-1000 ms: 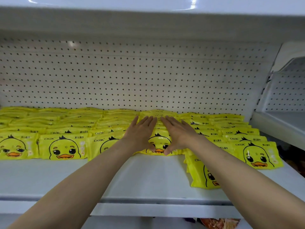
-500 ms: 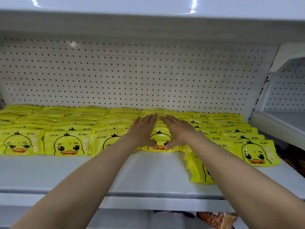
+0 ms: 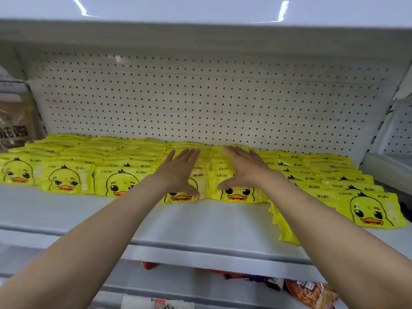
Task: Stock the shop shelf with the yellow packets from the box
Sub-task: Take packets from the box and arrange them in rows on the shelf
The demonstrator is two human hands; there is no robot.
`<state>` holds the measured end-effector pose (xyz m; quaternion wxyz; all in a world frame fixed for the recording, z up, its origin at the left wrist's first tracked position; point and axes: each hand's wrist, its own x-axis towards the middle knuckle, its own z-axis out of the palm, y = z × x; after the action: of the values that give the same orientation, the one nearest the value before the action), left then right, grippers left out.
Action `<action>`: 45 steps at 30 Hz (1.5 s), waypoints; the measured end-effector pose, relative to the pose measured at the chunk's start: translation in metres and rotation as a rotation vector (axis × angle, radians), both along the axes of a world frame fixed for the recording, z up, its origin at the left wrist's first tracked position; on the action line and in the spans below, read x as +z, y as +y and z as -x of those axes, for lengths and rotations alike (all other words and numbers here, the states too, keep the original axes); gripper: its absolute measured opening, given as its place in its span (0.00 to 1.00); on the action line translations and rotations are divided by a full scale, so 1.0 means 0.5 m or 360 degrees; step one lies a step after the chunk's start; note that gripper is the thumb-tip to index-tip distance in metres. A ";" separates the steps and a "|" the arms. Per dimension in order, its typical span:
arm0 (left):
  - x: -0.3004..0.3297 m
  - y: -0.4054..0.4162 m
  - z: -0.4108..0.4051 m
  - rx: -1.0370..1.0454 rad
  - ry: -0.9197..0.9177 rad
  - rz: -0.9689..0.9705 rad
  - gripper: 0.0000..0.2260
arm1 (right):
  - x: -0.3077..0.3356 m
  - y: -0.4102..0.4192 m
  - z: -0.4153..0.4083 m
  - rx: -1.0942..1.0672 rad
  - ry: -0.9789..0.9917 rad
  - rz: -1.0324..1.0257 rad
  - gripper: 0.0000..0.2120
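Observation:
Yellow packets with a duck face lie in overlapping rows across the white shelf, from the far left to the far right. My left hand lies flat, fingers straight, on one row in the middle. My right hand lies flat on the neighbouring row, whose front packet shows its duck face below my palm. One packet sits crooked near the shelf's front edge, partly under my right forearm. The box is out of view.
A white pegboard backs the shelf and another shelf hangs close above. A brown package stands at the far left. Red and orange goods lie on the shelf below. A side shelf adjoins on the right.
My hands have spread apart: the left stays on its row, the right has moved to the adjacent row. The camera has shifted, bringing the brown package into view.

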<state>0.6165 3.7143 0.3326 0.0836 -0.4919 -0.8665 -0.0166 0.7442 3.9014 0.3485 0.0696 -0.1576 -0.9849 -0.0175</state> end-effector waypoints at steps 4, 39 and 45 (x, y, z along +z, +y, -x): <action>-0.004 -0.060 0.027 0.0111 0.0047 0.0184 0.62 | -0.015 -0.070 0.053 0.0144 -0.0009 0.0017 0.62; 0.063 0.030 -0.049 -0.0122 -0.0043 0.0103 0.56 | 0.032 -0.061 -0.045 -0.0103 -0.0027 0.0182 0.46; 0.063 0.146 -0.193 -0.0379 -0.0117 0.0145 0.52 | 0.067 0.056 -0.207 -0.0309 -0.0100 0.0302 0.50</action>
<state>0.7132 3.7872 0.3640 0.0269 -0.5935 -0.8043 -0.0052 0.8476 3.9292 0.3819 0.0213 -0.2573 -0.9640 0.0640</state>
